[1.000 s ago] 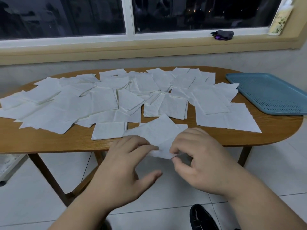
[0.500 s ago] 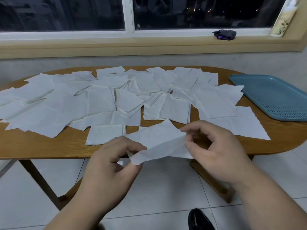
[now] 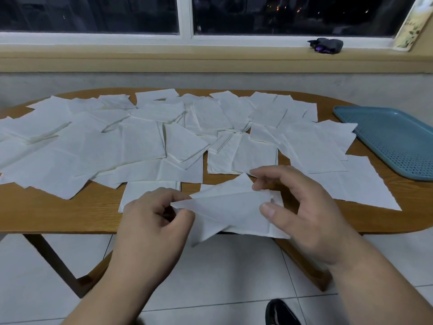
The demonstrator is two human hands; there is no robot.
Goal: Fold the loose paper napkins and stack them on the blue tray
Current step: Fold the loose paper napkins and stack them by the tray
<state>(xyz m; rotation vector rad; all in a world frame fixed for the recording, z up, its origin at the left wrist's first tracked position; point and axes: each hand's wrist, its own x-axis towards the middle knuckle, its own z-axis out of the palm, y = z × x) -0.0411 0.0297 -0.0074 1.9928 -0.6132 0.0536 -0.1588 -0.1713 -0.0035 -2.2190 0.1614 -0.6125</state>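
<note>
A white paper napkin (image 3: 227, 212) hangs over the near edge of the wooden table (image 3: 58, 212), partly folded into a triangle. My left hand (image 3: 152, 228) pinches its left tip between thumb and fingers. My right hand (image 3: 302, 212) pinches its right corner, thumb below and fingers above. Several loose white napkins (image 3: 140, 141) lie spread and overlapping across the tabletop. The blue perforated tray (image 3: 393, 141) sits at the table's right end with nothing on it.
A folded napkin (image 3: 145, 191) lies flat just behind my left hand. A dark bundle (image 3: 326, 45) rests on the window sill. Below the table are white floor tiles, the table's wooden legs and a black shoe (image 3: 280, 313).
The near flap of the napkin has been lifted higher and carried away from me over the rest of the sheet. Both hands rose slightly with it.
</note>
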